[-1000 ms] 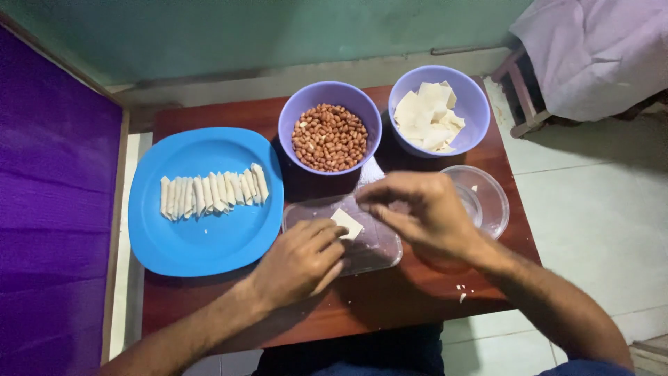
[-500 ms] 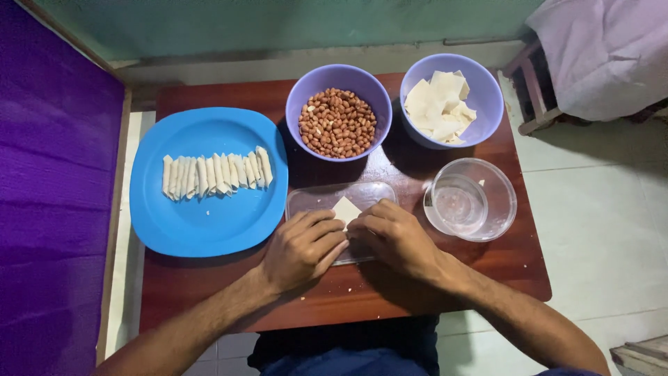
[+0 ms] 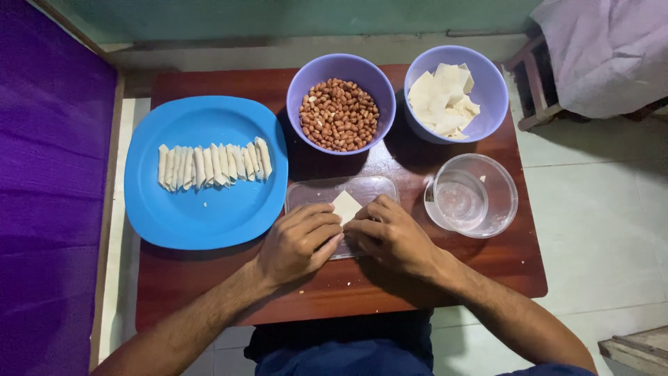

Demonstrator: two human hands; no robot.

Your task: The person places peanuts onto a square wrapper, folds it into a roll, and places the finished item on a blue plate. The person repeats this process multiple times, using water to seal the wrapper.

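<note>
At the table's near middle: a small square wrapper [image 3: 346,206], pale and thin, is seen lying on a clear flat tray [image 3: 369,189], one corner turned away from the person.
Wrapper and hands: the wrapper is flanked by both hands, its near edges covered by the fingertips; only its far half shows.
Left hand [image 3: 298,242]: curled, knuckles up, the fingertips brought down on the wrapper's left near edge in a pinch; what lies under them cannot be told.
Right hand [image 3: 390,233]: likewise curled, the fingertips pressed on the wrapper's right near edge, touching or almost touching the left hand's.
Step in hand, as judged: the sheet appears to be rolled or folded from its near edge.
Doing it well: the near edge is best kept level between both hands, equal pressure being given on each side, so that a straight, tight roll is had and the thin sheet is not torn.
Tray: its far rim lies just below the two bowls.
Behind, middle: a purple bowl of peanuts [image 3: 339,113].
Behind, right: a purple bowl of cut wrappers [image 3: 445,99], loosely heaped.
Right of the hands: a clear round container [image 3: 472,196], seemingly holding a little water.
Left: a blue plate [image 3: 202,216] on which a row of finished rolls [image 3: 213,166] is laid side by side.
Beneath all: a dark wooden table [image 3: 445,275].
</note>
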